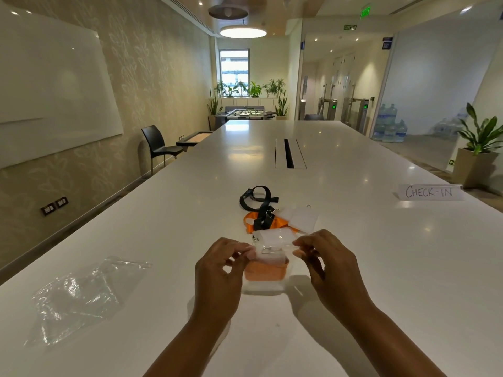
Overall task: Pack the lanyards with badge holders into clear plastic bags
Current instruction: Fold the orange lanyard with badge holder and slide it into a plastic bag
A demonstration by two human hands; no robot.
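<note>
Pinching the mouth of the clear bag (262,287), by the middle of the front edge of the table (381,268).
Left hand (220,270) and right hand (326,265) each nip a top corner between thumb and fingertips, with the orange lanyard (265,272) bunched inside and the badge holder (272,258) at the mouth. Should either nip slide on the film (it looks slick), I reckon the holder tips back out.

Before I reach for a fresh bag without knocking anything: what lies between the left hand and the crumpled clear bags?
Only bare table, in the head view, between the left hand, which pinches the filled bag, and the crumpled clear bags.
</note>
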